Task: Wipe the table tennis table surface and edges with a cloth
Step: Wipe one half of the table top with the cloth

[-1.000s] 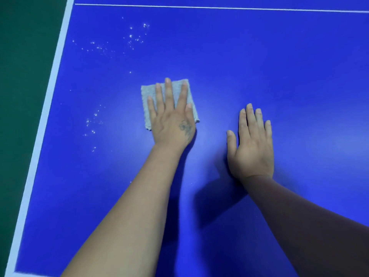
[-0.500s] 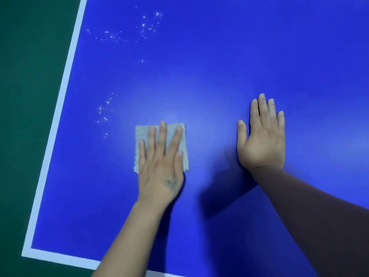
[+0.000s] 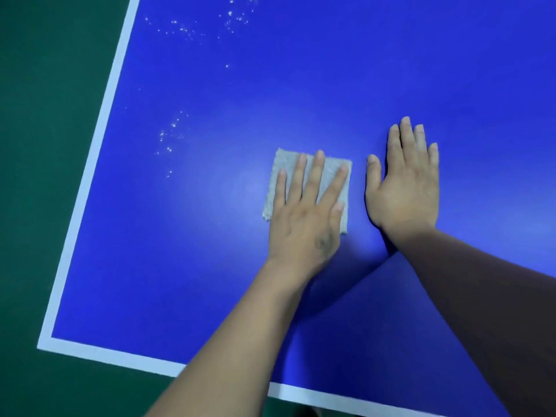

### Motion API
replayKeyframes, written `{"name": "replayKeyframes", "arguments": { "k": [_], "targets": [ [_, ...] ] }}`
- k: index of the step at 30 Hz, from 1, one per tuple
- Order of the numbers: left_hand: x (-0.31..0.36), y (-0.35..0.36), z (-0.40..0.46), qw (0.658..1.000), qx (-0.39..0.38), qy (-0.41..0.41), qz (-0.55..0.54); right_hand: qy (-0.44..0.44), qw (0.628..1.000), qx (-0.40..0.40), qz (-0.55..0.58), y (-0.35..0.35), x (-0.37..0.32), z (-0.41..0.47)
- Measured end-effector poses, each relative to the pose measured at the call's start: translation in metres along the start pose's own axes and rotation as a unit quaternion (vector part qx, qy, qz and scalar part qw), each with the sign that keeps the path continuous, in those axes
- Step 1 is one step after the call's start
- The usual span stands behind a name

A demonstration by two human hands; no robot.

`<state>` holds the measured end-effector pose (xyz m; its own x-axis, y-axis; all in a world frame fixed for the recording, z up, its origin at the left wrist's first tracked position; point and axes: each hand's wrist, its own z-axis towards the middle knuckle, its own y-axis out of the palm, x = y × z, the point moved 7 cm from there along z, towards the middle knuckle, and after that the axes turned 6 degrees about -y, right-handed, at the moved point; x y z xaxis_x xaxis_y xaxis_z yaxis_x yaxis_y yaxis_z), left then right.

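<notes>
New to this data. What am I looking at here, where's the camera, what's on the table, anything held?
There is no machine here: a person works with two bare hands. The single picture comes from a wide-angle camera worn on the person's head, looking forward and down, so both forearms reach in from the bottom.

The surface is a blue table tennis table with a white border line along its left and near edges; green floor lies beyond.

The left hand lies flat with straight fingers on a small grey cloth, pressing it to the table rather than gripping it. The right hand rests flat on bare table just beside the cloth and holds nothing.

Small white specks are scattered to the left of the cloth, with more towards the far left.
</notes>
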<state>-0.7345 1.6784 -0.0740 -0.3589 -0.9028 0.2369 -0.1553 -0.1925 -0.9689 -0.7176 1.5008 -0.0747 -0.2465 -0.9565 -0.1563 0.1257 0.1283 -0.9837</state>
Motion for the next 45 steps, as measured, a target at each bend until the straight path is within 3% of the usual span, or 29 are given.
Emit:
{"name": "replayKeyframes", "arguments": {
  "k": [7, 10, 14, 18, 23, 30, 35, 39, 45],
  "targets": [
    [-0.059, -0.008, -0.116, 0.997, -0.033, -0.071, 0.008, 0.003, 0.998, -0.027, 0.057, 0.0, 0.003, 0.001],
    [-0.101, -0.02, -0.102, 0.991, -0.02, -0.129, 0.003, 0.022, 0.994, -0.029, 0.104, -0.011, 0.0, -0.008],
    [-0.121, -0.024, -0.036, 0.982, -0.008, -0.186, -0.016, -0.019, 0.998, 0.001, 0.058, -0.019, -0.038, -0.083],
    [-0.081, -0.015, -0.013, 0.991, 0.0, -0.131, -0.017, -0.049, 0.998, -0.03, 0.021, -0.001, -0.053, -0.141],
    [-0.026, -0.002, -0.103, 1.0, -0.016, -0.023, -0.009, -0.042, 0.998, -0.023, 0.044, -0.003, -0.054, -0.137],
    [-0.081, -0.011, -0.195, 0.995, -0.051, -0.089, -0.015, -0.043, 0.997, 0.009, 0.057, -0.004, -0.053, -0.136],
    [-0.132, -0.022, -0.141, 0.982, -0.014, -0.19, -0.016, -0.045, 0.998, 0.001, 0.053, -0.004, -0.055, -0.135],
    [-0.126, -0.019, -0.081, 0.97, 0.019, -0.243, -0.003, -0.044, 0.998, 0.0, 0.052, -0.004, -0.055, -0.135],
    [-0.051, -0.005, -0.093, 0.991, 0.033, -0.127, -0.02, -0.049, 0.998, -0.019, 0.032, -0.002, -0.055, -0.135]
  ]
}}
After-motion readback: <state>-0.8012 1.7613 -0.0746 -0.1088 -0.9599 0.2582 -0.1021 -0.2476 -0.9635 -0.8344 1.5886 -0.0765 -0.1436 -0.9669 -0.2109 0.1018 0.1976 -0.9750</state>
